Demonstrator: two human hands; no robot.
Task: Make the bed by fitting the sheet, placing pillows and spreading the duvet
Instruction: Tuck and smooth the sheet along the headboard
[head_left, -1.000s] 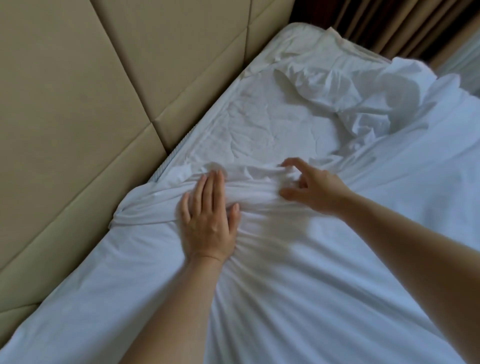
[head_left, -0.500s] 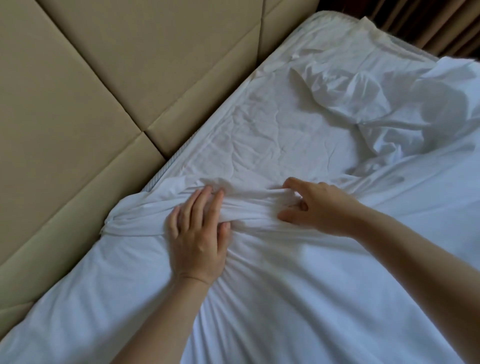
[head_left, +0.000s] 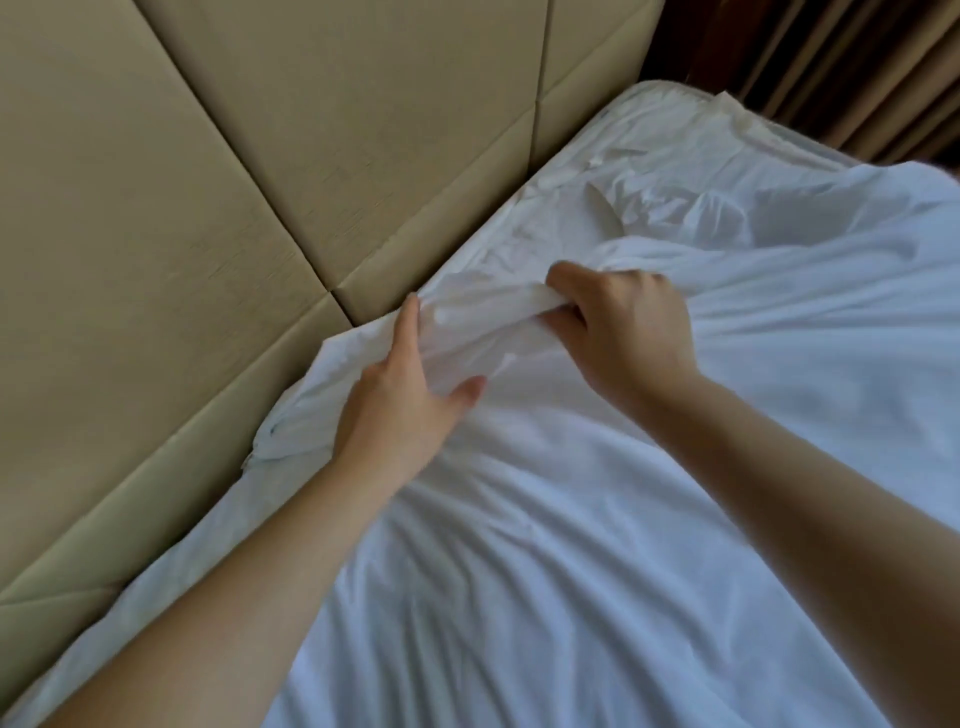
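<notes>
Sheet: white, covers the near part of the bed out from the headboard, with creases fanning toward the hands. Left hand: the hand closer to the headboard, just beside its lower edge; thumb on the near side of the fold, fingers pressed together and wrapped over the far side, pinching the bunched cloth. Right hand: further out from the headboard, knuckles up, fingers curled in and clenched on the same fold, close to the left hand with a short span of cloth between them. Fold: the sheet's gathered edge, lifted a little off the bed; its long axis starts at the foot of the headboard behind the left hand and slants away from it toward the right hand. Mattress: uncovered and wrinkled, beyond the fold along the headboard, as far as the corner by the curtain. More loose sheet is heaped past the right hand, well out from the headboard. Judgement: fitting step, part done. The edge has to travel away from the fingertips, along the headboard to the far corner, and the left hand is better placed to guide it down by the headboard.
</notes>
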